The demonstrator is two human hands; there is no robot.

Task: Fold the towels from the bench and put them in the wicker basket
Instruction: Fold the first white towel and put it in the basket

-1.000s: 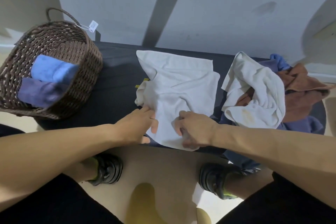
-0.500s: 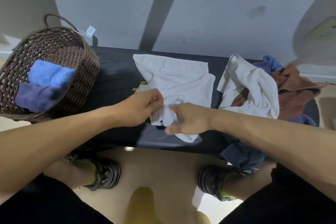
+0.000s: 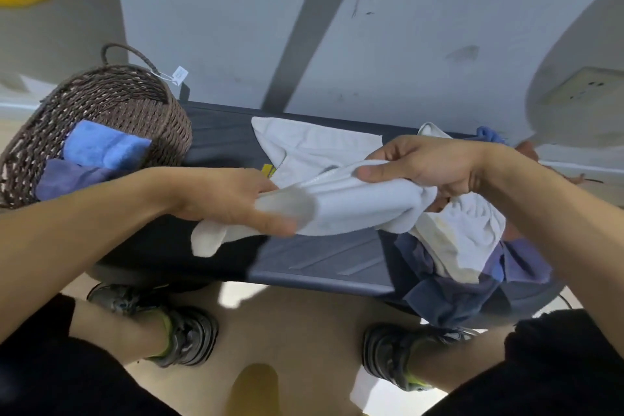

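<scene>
I am viewing the white towel [image 3: 344, 203] at the centre of the head view: it is plain, soft white cloth, bunched into a thick band where it is lifted, with one loose corner hanging down at 8 o'clock from the left hand [image 3: 233, 199]. The band's long axis is running from 8 o'clock up toward 2 o'clock, the right end sitting higher than the left. The far part of the towel is lying flat on the dark bench [image 3: 320, 260], its far edge toward 12 o'clock. I am seeing the left hand gripping the towel's left end, fingers curled round the cloth with the thumb below. The right hand [image 3: 435, 165] is pinching the upper edge of the band, thumb pressing against the cloth and fingers curled over it. The towel is being held just above the bench, between the wicker basket [image 3: 141, 111] at 10 o'clock and the pile of unfolded towels [image 3: 466, 240] at 4 o'clock. The basket is standing on the bench's left end and is holding a folded light blue towel [image 3: 101, 145] lying on a folded purple towel [image 3: 67, 176].
</scene>
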